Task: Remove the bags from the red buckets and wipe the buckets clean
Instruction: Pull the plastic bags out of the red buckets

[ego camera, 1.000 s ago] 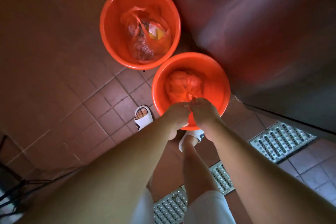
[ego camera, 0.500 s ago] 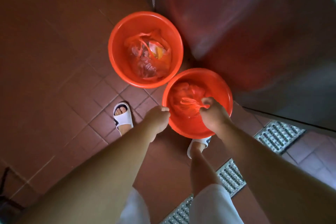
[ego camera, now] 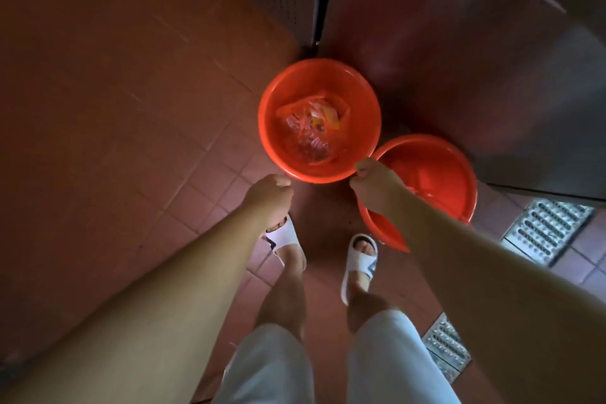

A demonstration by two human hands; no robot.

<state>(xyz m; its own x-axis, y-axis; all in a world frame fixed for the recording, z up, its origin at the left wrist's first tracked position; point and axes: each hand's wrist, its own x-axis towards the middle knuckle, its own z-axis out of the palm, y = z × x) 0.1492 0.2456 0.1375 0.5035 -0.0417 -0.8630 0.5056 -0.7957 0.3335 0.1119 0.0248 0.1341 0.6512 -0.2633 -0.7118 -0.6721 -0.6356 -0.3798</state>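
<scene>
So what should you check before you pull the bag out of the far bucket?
1. Far bucket upright on the floor: ok.
2. Bag in it, within reach: ok.
3. Bag's handles tied: cannot tell, too blurry.
4. Right hand free: cannot tell; it sits at the far bucket's near rim, over the near bucket, fingers curled, grip unclear.
5. Left hand free: ok, curled, nothing seen in it.
6. Feet clear of both buckets: ok.

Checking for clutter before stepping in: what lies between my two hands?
In the head view, only bare tiled floor and the near rim of the far bucket lie between the left hand and right hand.
</scene>
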